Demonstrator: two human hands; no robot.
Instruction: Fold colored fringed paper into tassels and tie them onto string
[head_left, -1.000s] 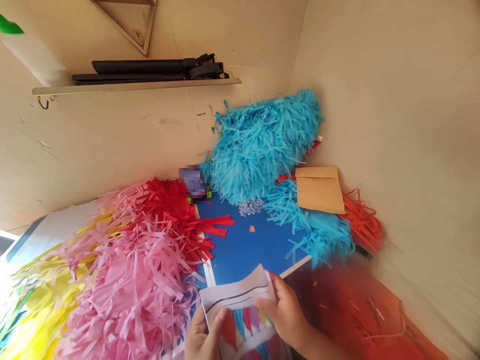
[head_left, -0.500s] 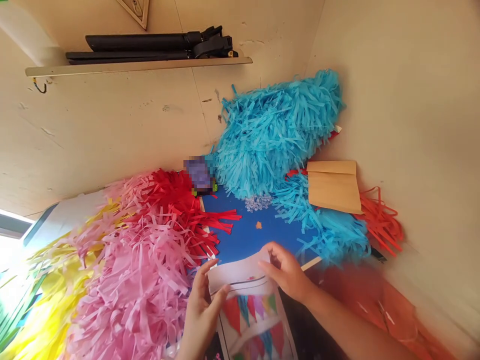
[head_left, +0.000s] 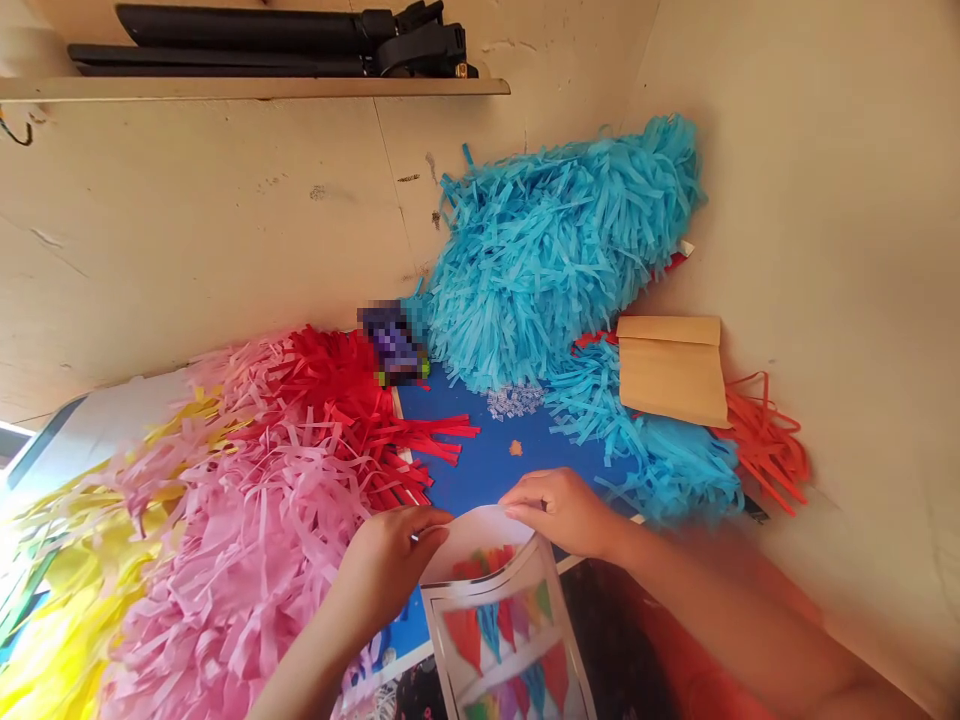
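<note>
- Head view, grip: the left hand [head_left: 391, 562] and the right hand [head_left: 559, 513] each form a narrow pinch on the curled top edge of a printed bunting sheet [head_left: 501, 640]; the thumbs are hidden.
- Sheet position: below and between the hands, its long axis running from the grip toward the wearer, slightly tilted.
- Hand proximity: both hands touch the sheet equally; neither is nearer.
- Arm pose: forearms converge from the lower corners, the left steeper, the right lower and flatter.
- Beyond the grip: a blue board [head_left: 487, 465] lies directly ahead, a pink paper fringe [head_left: 240, 500] left, and a turquoise paper fringe [head_left: 559, 260] ahead-right.
</note>
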